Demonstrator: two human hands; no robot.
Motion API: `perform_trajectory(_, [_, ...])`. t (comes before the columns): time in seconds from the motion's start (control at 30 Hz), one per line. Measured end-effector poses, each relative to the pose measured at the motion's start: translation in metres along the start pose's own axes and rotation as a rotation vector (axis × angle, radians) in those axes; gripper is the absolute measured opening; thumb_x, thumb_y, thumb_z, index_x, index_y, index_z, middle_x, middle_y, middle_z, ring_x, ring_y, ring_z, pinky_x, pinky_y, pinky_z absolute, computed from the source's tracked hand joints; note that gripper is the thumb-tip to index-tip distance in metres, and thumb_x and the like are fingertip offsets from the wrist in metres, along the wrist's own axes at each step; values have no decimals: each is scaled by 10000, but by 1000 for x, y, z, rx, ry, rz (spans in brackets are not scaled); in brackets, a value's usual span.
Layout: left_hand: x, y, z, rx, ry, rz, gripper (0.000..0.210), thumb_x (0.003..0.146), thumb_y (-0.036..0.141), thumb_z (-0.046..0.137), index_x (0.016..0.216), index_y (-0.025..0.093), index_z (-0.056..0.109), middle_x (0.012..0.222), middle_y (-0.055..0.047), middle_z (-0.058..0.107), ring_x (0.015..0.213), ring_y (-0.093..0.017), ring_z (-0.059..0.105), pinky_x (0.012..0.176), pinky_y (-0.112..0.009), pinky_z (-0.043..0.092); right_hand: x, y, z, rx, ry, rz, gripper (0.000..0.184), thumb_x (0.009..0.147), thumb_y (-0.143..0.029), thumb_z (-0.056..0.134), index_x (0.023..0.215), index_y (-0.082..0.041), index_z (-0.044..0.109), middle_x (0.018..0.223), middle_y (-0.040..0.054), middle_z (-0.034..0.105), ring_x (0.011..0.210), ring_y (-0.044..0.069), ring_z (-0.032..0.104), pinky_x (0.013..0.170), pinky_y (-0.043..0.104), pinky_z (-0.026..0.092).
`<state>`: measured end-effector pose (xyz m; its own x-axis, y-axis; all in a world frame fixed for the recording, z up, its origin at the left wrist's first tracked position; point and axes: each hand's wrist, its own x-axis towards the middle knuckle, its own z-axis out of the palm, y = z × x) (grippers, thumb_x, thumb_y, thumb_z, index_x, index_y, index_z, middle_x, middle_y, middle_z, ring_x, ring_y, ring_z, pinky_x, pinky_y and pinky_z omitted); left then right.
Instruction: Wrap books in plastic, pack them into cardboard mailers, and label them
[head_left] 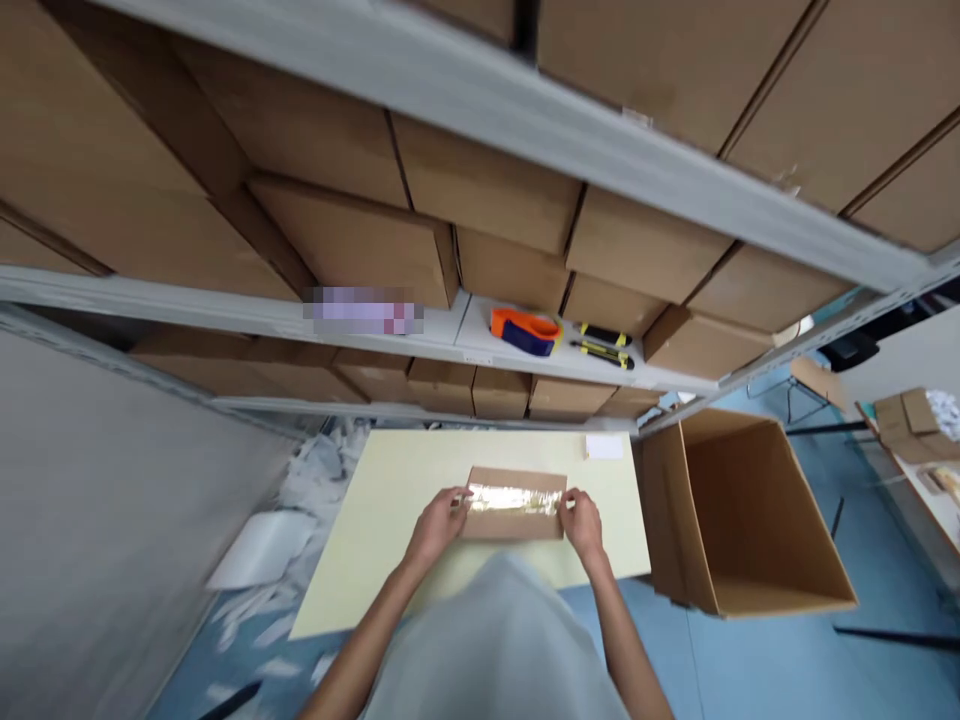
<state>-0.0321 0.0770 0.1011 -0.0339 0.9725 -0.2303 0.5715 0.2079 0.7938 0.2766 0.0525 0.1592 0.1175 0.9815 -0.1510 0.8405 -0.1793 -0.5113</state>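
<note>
A small flat cardboard box [511,530] lies on the pale yellow table, right in front of my body. Across its top runs a shiny strip of clear packing tape [517,499], which catches the light. My left hand [441,522] is at the box's left edge, its fingers pinched at that end of the tape. At the right edge, the fingers of my right hand [582,520] pinch the other end. The fingertips partly cover both ends of the strip.
A white card or small box [604,447] lies at the table's [360,540] back right. Above, a shelf holds an orange-and-blue tape dispenser [525,331], black-and-yellow utility knives [604,345] and cardboard boxes [487,180]. A large open carton [757,510] stands right; white scraps [319,480] lie left.
</note>
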Motion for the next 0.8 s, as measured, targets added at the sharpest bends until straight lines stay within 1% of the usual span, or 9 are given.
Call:
perform_trajectory(0.07, [7, 4, -2, 80, 89, 138, 273, 794, 245, 612, 1006, 281, 780, 1260, -92, 784, 1193, -326, 768, 1084, -468, 614, 22, -10, -10, 42, 48, 16, 185, 912, -285, 623, 930, -354, 794, 992, 119, 816, 834, 350, 829, 742, 484, 632])
perform_trajectory(0.17, [29, 32, -10, 108, 140, 299, 326, 802, 183, 621, 1064, 270, 793, 1389, -117, 736, 1333, -357, 697, 1145, -519, 577, 69, -41, -39, 139, 110, -76, 173, 954, -340, 622, 982, -359, 792, 1104, 115, 812, 1022, 401, 821, 894, 544, 638])
perform_trajectory(0.23, [51, 67, -22, 76, 157, 392, 296, 873, 206, 611, 1099, 271, 790, 1382, -109, 743, 1324, -342, 698, 1144, -516, 577, 105, -72, -64, 152, 144, -204, 200, 990, -360, 602, 1057, -324, 787, 1149, 110, 812, 1110, 396, 800, 991, 538, 617])
perform_trajectory(0.37, [99, 161, -55, 25, 239, 591, 264, 943, 231, 593, 1127, 275, 777, 1316, -100, 765, 1271, -318, 714, 1137, -496, 574, 167, -153, -113, 45, 189, -441, 292, 1044, -296, 560, 1247, -217, 755, 1269, 158, 784, 1214, 348, 754, 1083, 466, 571])
perform_trajectory(0.47, [120, 223, -80, 19, 307, 688, 276, 956, 211, 583, 1152, 262, 770, 1301, -113, 764, 1269, -318, 707, 1152, -497, 559, 197, -207, -133, -181, 165, -463, 399, 1037, -216, 575, 1416, -147, 680, 1445, 214, 708, 1344, 346, 686, 1158, 464, 519])
perform_trajectory(0.53, [123, 247, -89, 17, 348, 702, 276, 948, 204, 602, 1159, 253, 773, 1314, -127, 758, 1277, -328, 702, 1162, -507, 551, 211, -231, -136, -330, 103, -405, 488, 997, -139, 612, 1485, -114, 630, 1532, 245, 652, 1435, 350, 628, 1211, 477, 469])
perform_trajectory(0.63, [117, 255, -90, -6, 376, 699, 287, 944, 197, 611, 1172, 254, 775, 1321, -128, 760, 1271, -328, 705, 1157, -510, 556, 225, -246, -130, -413, 33, -334, 548, 921, -68, 685, 1466, -58, 629, 1485, 292, 677, 1446, 361, 626, 1233, 488, 437])
perform_trajectory(0.7, [110, 247, -85, -28, 379, 694, 293, 945, 193, 603, 1175, 259, 771, 1301, -117, 771, 1253, -321, 714, 1148, -508, 563, 232, -248, -126, -404, 21, -326, 514, 909, -66, 694, 1420, -33, 647, 1409, 308, 717, 1391, 368, 667, 1213, 484, 450])
perform_trajectory(0.8, [100, 228, -77, -57, 371, 642, 287, 941, 187, 588, 1161, 244, 763, 1252, -116, 790, 1209, -320, 734, 1122, -512, 579, 235, -243, -126, -373, 29, -347, 461, 943, -77, 638, 1404, -61, 651, 1389, 279, 735, 1362, 351, 682, 1203, 457, 448])
